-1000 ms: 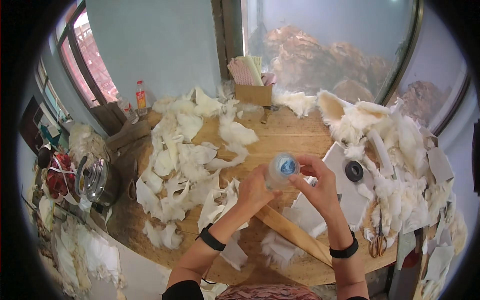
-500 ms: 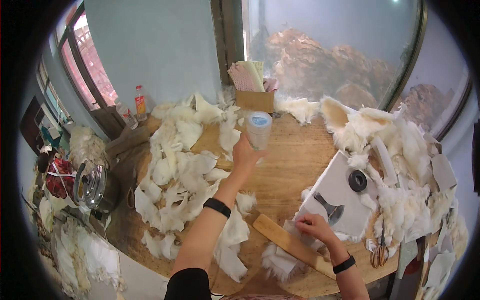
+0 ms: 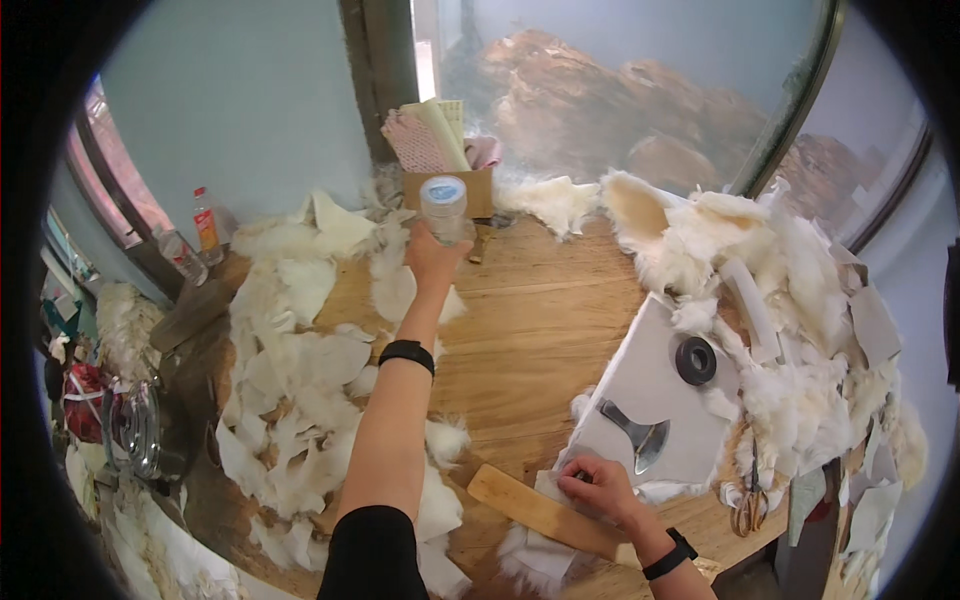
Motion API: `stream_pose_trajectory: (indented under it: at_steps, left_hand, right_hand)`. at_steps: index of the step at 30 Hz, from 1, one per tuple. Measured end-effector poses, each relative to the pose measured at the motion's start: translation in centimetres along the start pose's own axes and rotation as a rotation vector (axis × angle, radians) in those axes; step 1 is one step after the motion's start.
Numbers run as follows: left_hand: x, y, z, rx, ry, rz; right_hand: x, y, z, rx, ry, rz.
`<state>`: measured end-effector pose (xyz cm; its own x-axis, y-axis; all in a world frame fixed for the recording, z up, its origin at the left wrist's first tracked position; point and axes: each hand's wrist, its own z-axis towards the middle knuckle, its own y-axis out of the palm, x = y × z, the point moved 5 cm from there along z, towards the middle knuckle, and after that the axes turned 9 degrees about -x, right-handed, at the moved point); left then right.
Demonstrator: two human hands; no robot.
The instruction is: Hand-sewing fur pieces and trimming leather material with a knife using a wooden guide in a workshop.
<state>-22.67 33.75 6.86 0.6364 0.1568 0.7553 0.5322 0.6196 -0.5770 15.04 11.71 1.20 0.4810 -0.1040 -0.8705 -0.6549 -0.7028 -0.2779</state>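
At the far side of the wooden table, my left hand [image 3: 432, 262] grips a clear plastic jar [image 3: 443, 194] with a pale blue top. The jar is upright, just in front of a cardboard box [image 3: 480, 192]. My right hand [image 3: 605, 490] is closed near the front, its thumb and fingers pinched around something small and dark that I cannot make out. Beneath that hand lie a small pale hide piece and a flat wooden strip [image 3: 540, 511]. White fur [image 3: 530, 560] sticks out under the strip. A knife with a curved, axe-like blade [image 3: 652, 446] lies on a white board [image 3: 600, 400] beside it.
A black ring-shaped roll [image 3: 696, 360] sits on the board. Scissors [image 3: 746, 514] lie at the right edge. Fur scraps [image 3: 300, 380] cover the table's left; larger pelts [image 3: 770, 260] pile up on the right. Two plastic bottles [image 3: 206, 228] stand at the back left.
My left hand has carried the jar farther away, to the front of the cardboard box. My right hand stays by the wooden strip, still pinched. The whole view has shifted slightly.
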Motion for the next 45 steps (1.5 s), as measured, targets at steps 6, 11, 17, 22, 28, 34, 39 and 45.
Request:
stream_pose_trajectory:
  at_steps: [6, 11, 17, 22, 28, 34, 39, 45]
  left_hand:
    - [-1.3, 1.6, 1.9, -0.016, -0.051, -0.004]
    - [-2.2, 2.2, 2.7, -0.067, -0.034, -0.122]
    - [-2.7, 2.7, 2.0, -0.004, -0.008, -0.161]
    - [-3.8, -0.7, 1.1, 0.057, -0.047, -0.202]
    - [4.1, -5.3, -6.3, -0.143, 0.129, -0.344]
    - [13.8, -9.8, -27.8, -0.392, 0.295, -0.362]
    - [12.9, -12.3, -41.2, -0.83, 0.233, -0.466]
    - [3.9, -18.0, -49.6, -0.42, -0.069, -0.275]
  right_hand:
    - [0.8, -0.1, 0.1, 0.012, 0.026, 0.025]
    - [-0.1, -0.1, -0.2, 0.002, 0.069, 0.095]
    - [-1.1, -0.3, -0.6, 0.024, 0.003, 0.062]
    - [-0.3, 0.6, 0.0, 0.008, 0.022, 0.083]
    - [1.2, 0.4, 1.0, 0.049, -0.164, -0.008]
    - [1.2, -0.2, 0.6, 0.076, -0.192, -0.053]
    - [1.8, -0.3, 1.3, 0.119, -0.33, -0.192]
    - [0.0, 1.0, -4.5, 0.032, -0.395, -0.32]
